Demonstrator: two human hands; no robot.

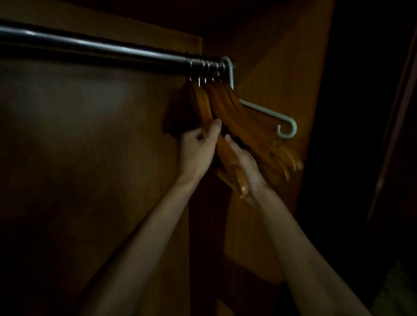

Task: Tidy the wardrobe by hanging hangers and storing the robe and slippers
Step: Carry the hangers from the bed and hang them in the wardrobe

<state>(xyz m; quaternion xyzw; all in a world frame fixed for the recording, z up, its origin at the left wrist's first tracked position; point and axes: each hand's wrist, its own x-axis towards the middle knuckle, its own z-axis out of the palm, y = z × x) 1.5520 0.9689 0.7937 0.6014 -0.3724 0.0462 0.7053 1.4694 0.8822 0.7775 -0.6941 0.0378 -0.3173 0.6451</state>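
Several wooden hangers (247,126) hang bunched at the right end of a dark metal rail (92,46) inside a dim wardrobe. A white plastic hanger (265,110) hangs behind them, nearest the side wall. My left hand (197,150) pinches the leftmost wooden hanger (204,107) by its arm, thumb on top. My right hand (247,167) holds the lower end of the same hanger, near its rounded tip (241,181). No robe or slippers are in view.
The wardrobe's wooden back panel (82,151) fills the left. The side wall (279,72) stands right behind the hangers. A dark door edge (398,119) runs down the far right. Most of the rail to the left carries nothing.
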